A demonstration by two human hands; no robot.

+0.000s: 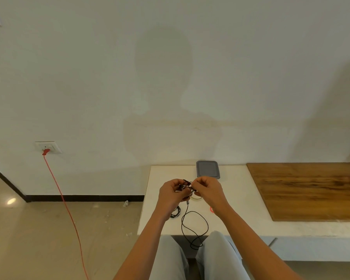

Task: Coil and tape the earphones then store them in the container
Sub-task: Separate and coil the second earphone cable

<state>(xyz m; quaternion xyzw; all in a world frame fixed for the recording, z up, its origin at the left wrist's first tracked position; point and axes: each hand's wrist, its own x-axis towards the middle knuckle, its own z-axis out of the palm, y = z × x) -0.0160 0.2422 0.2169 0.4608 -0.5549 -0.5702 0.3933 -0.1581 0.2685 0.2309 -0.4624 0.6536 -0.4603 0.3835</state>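
No text, label, brand, number or sign can be read anywhere.

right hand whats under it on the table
A pale ring, likely a tape roll, shows partly below the right hand, and a red thing peeks out by the wrist. The hand covers the rest of both.

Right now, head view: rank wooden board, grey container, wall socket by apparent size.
1. Wooden board: by far the largest, cut off at the frame edge.
2-3. Grey container and wall socket: they look about alike and sit at different distances, so no ranking.
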